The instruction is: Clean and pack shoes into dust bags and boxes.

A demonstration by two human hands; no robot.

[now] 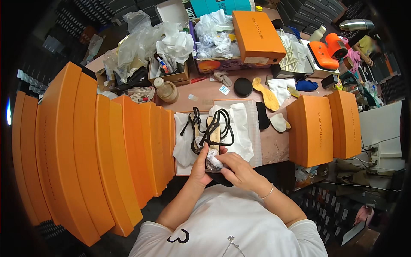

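A black strappy sandal [214, 128] with a tan insole is in my left hand [200, 168], whose fingers wrap round its side near the front. White crumpled tissue paper [212, 159] sits at the sandal's toe part, and the bent fingers of my right hand [240, 171] press on it. A second black sandal [195, 122] lies beside the first, to its left. Both are over an open shoe box lined with white tissue sheets [240, 139]. My right hand hides part of the held sandal's toe.
Orange shoe boxes [85, 150] stand in a long row on the left; more orange boxes [310, 128] stand at right. Behind lie a glass bottle [166, 91], a round black tin [243, 87], a yellow insole shape [266, 95] and an orange device [327, 52].
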